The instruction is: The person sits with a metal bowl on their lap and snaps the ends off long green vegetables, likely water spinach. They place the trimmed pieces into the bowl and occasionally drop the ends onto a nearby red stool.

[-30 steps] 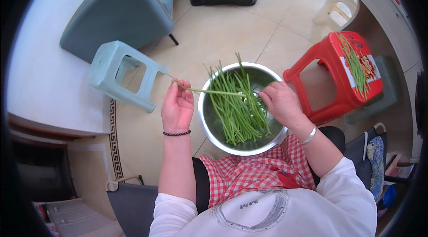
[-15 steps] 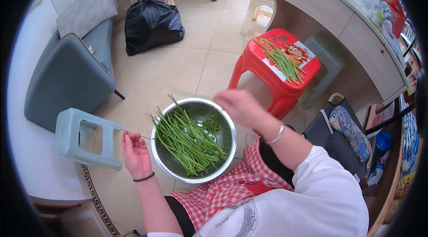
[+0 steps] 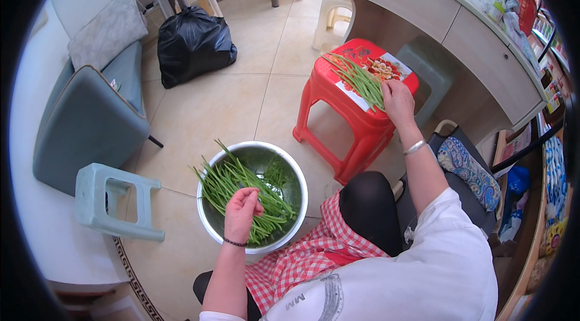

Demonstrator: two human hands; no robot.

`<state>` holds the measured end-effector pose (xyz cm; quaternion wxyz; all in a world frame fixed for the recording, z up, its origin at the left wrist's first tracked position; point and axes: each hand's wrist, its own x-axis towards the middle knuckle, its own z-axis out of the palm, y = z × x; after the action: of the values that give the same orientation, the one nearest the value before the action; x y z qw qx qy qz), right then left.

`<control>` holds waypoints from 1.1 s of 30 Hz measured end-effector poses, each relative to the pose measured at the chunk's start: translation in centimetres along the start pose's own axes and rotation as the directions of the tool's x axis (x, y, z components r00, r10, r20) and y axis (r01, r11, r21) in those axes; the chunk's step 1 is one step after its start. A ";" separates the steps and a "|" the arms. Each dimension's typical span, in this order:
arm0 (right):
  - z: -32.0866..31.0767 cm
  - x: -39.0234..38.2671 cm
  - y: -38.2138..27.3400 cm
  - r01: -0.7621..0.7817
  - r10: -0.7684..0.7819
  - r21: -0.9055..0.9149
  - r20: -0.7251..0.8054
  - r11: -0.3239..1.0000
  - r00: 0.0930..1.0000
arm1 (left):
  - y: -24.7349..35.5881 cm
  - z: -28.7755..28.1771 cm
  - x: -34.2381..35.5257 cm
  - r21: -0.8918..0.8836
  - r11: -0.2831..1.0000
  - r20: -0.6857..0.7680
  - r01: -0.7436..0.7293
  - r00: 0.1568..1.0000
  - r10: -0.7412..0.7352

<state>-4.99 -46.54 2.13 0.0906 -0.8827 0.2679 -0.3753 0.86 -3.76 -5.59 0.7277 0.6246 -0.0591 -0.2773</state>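
A metal bowl (image 3: 303,185) holds a heap of long thin green stems (image 3: 223,191), with some ends poking over its far left rim. Over the heap is my left hand (image 3: 243,209), its fingers pinched together; whatever may be between them is too small to make out. My right hand (image 3: 399,102) reaches to the red stool (image 3: 356,129), where a row of green stems (image 3: 357,82) lies across the top. Its fingers are closed at the near end of that row, on a green stem. Finer green scraps (image 3: 277,174) sit at the bowl's right side.
A pale blue-green stool (image 3: 142,200) stands left of the bowl, behind it a grey-blue chair (image 3: 90,127). Farther off, a black plastic bag (image 3: 194,46) rests on the tiled floor. A desk (image 3: 417,0) with drawers runs along the right, beside a dark folding chair (image 3: 444,200).
My right hand has moved from beside the bowl's far right rim to the stems on the red stool. My left hand has come from left of the bowl to over the heap.
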 end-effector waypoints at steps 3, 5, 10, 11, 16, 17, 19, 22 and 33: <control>2.3 0.4 3.2 0.043 -0.034 -0.276 0.039 0.960 0.999 | -1.1 0.3 0.3 0.076 0.995 -0.029 0.068 0.997 -0.066; 2.3 0.1 3.4 0.066 -0.040 -0.384 0.074 0.921 0.996 | -1.1 -0.3 0.7 0.060 0.997 -0.058 0.053 0.997 -0.049; -0.5 -2.5 -9.5 0.018 -0.069 0.383 0.121 0.924 0.990 | 0.7 -5.5 1.8 -0.193 0.973 -0.344 -0.129 0.937 0.056; -0.7 -3.5 -12.1 0.025 -0.155 0.518 0.210 0.855 0.965 | 1.0 -6.3 1.8 -0.205 0.969 -0.379 -0.140 0.924 0.054; -0.1 -7.7 -22.5 -0.337 -0.360 0.731 0.615 0.593 0.702 | -0.8 -7.8 1.7 -0.084 0.995 -0.352 0.050 0.933 -0.077; 0.9 -8.4 -23.6 -0.367 -0.378 0.708 0.660 0.604 0.650 | -1.2 -7.0 1.8 -0.015 0.993 -0.320 0.119 0.940 -0.118; 5.0 -10.3 -23.8 -0.281 -0.418 0.656 0.696 0.700 0.584 | -2.1 -5.5 2.3 0.112 0.974 -0.277 0.197 0.948 -0.160; 11.5 -14.9 -21.8 0.041 -0.435 0.491 0.727 0.870 0.532 | -3.0 -5.3 3.1 0.201 0.958 -0.328 0.204 0.936 -0.130; 17.0 -19.5 -20.3 -0.067 -0.325 0.362 0.892 0.930 0.313 | -3.5 -7.1 3.3 0.080 0.977 -0.442 0.198 0.885 -0.143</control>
<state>4.10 -19.68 -14.42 0.3459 -0.9238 0.0245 0.1622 5.54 0.62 -11.25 0.6555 0.7169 0.1427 -0.1900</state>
